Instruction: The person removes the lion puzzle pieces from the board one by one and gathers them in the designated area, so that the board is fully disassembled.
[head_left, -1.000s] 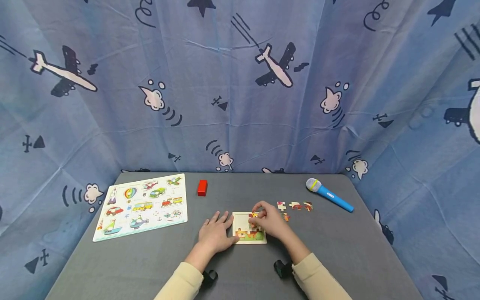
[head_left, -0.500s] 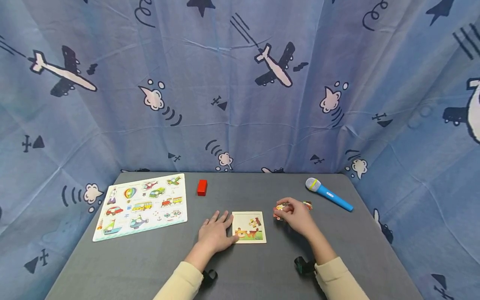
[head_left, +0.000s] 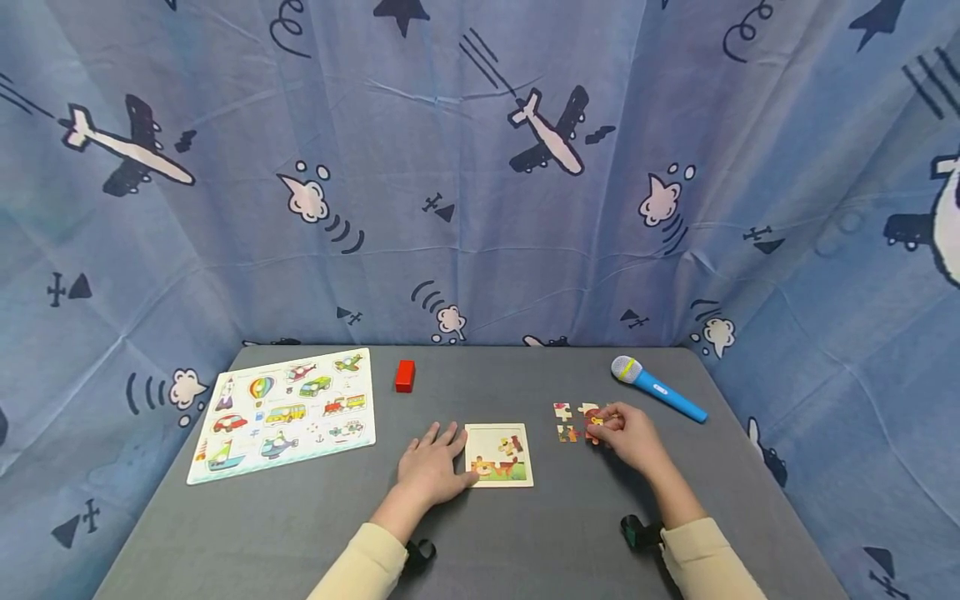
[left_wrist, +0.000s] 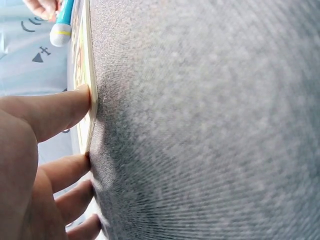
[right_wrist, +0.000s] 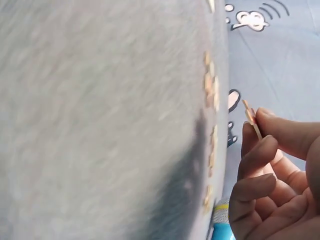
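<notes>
The right hand has its grip clamped on a puzzle piece, pinched between thumb and fingers; the right wrist view shows me it is up off the counter. Just left and far of it I see loose pieces lying in a small group. The right fingers stand in my way there, so I cannot tell how many pieces they cover.

The left hand keeps no hold: its grip is apart, fingers spread along the left side of the puzzle tray, thumb touching the tray's near left corner. Inside the tray I see joined pieces along the near side and another piece at the far right.

A blue microphone lies far right, beyond the right hand. A red block sits on the far side, left of the tray. The picture board lies well left, and an airplane curtain hangs behind everything.
</notes>
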